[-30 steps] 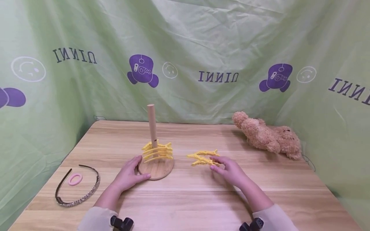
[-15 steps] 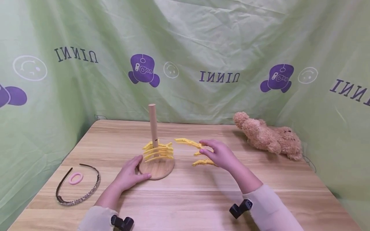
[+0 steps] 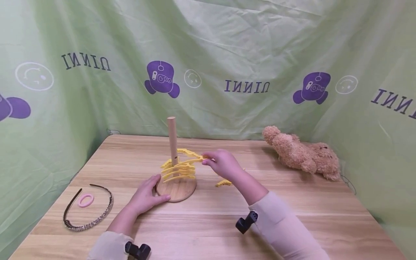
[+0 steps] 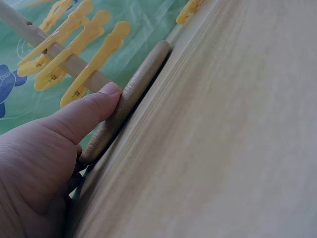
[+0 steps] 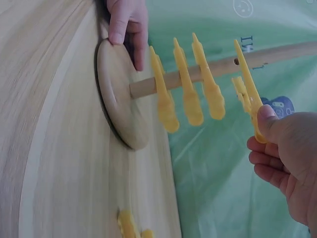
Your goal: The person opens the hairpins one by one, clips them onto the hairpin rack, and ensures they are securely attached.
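Note:
A wooden stand has a round base (image 3: 178, 192) and an upright post (image 3: 172, 136). My left hand (image 3: 146, 196) holds the base at its left edge, thumb (image 4: 99, 110) on the rim. Three yellow alligator hair clips (image 5: 187, 89) are clamped on the lower post, one above another. Higher up, my right hand (image 3: 222, 164) pinches another yellow hair clip (image 5: 251, 91) by its handle end. That clip's jaws are spread, with their tips reaching to the post above the clamped ones. More yellow clips (image 3: 223, 183) lie on the table, partly hidden behind my right forearm.
At the left lie a dark headband (image 3: 87, 226) with a sparkly band and a pink ring (image 3: 86, 200) inside its curve. A brown teddy bear (image 3: 300, 153) lies at the back right of the wooden table (image 3: 208, 231). Green printed cloth (image 3: 208, 47) hangs around it.
My right hand has picked up a hair clip from the table and carried it left to the post, its jaws now spread. My left hand has stayed on the base.

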A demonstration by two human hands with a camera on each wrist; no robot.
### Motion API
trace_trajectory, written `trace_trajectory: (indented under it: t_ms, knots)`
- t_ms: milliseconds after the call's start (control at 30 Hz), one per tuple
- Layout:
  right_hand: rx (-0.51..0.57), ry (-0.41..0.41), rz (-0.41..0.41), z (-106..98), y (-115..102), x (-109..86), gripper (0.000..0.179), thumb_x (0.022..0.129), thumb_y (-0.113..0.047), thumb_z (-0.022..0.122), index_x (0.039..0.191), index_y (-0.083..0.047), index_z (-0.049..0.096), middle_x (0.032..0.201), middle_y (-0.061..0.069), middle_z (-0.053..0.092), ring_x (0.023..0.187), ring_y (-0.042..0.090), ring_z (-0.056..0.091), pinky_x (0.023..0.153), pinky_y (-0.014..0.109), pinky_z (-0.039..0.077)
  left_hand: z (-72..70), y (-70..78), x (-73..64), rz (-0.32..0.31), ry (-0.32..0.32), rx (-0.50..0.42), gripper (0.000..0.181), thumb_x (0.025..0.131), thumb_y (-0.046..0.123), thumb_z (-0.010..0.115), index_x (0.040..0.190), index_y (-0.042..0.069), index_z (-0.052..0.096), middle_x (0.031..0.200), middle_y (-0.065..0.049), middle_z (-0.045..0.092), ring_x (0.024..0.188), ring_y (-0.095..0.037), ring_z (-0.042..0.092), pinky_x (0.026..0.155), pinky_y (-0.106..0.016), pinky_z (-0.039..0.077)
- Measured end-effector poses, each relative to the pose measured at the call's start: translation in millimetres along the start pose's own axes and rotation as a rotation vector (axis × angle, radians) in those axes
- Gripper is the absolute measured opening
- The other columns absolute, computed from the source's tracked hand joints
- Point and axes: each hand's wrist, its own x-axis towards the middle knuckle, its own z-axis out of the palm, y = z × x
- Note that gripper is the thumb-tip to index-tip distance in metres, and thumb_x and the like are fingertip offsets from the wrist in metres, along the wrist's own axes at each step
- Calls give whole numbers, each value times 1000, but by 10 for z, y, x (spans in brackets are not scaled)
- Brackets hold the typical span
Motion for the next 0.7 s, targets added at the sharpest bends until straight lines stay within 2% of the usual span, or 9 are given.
trace_trajectory:
  t_ms: [267, 500, 700]
  knots:
    - [-14, -48, -41, 117, -170, 189, 31, 93, -26, 66, 117, -8, 71, 110, 7, 75, 104, 24, 70, 93, 40, 55, -5, -4, 1, 15, 14, -7, 97, 79, 48, 77, 146, -8, 36, 151, -31, 37, 140, -51, 31, 116, -63, 25]
    - [-44, -95, -30, 139, -240, 254, 31, 94, -28, 65, 118, -10, 71, 108, 6, 76, 102, 23, 70, 91, 39, 55, -9, 10, -7, 9, 9, -8, 98, 79, 48, 77, 146, -9, 35, 150, -32, 36, 140, -52, 31, 116, -63, 25]
    - [-19, -117, -40, 142, -261, 259, 32, 94, -28, 66, 120, -11, 70, 112, 5, 75, 108, 24, 68, 94, 40, 54, -10, 6, -6, 8, 11, -7, 98, 79, 49, 77, 146, -9, 35, 150, -32, 36, 140, -52, 31, 116, -63, 26]
